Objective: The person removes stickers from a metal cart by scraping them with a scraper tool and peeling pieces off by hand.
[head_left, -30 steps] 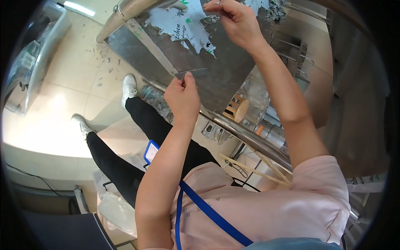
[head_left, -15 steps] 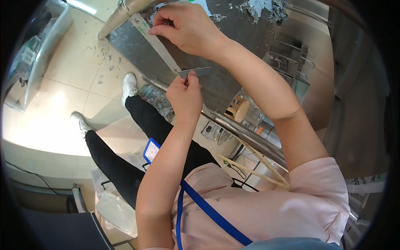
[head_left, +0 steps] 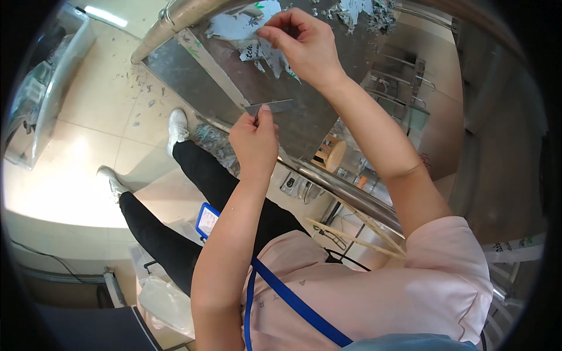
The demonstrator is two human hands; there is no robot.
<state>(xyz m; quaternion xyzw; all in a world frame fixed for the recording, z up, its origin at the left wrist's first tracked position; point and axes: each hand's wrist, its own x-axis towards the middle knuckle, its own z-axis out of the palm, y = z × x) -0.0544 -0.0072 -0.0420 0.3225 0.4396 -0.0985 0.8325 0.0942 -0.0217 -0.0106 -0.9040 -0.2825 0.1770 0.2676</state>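
Observation:
My left hand (head_left: 254, 140) is closed on a flat metal blade (head_left: 283, 106), pinched between thumb and fingers. The blade lies across the near end of a pale printed strip (head_left: 216, 70) with green marks, which runs along the edge of a dark metal panel (head_left: 304, 126). Over the panel's far part, my right hand (head_left: 307, 50) has thumb and forefinger pinched together. Its fingertips overlap torn white printed film (head_left: 231, 26); whether they grip it I cannot tell.
More torn film (head_left: 354, 11) lies at the panel's far side. A metal rail (head_left: 345, 193) runs along the near side. Shreds (head_left: 216, 143) are heaped below the panel, and a clear bin (head_left: 52, 88) stands at left. A wooden stool (head_left: 331, 153) is under the rail.
My right hand has moved right, away from the strip, uncovering torn film on the panel. My left hand keeps the blade at about the same spot on the strip.

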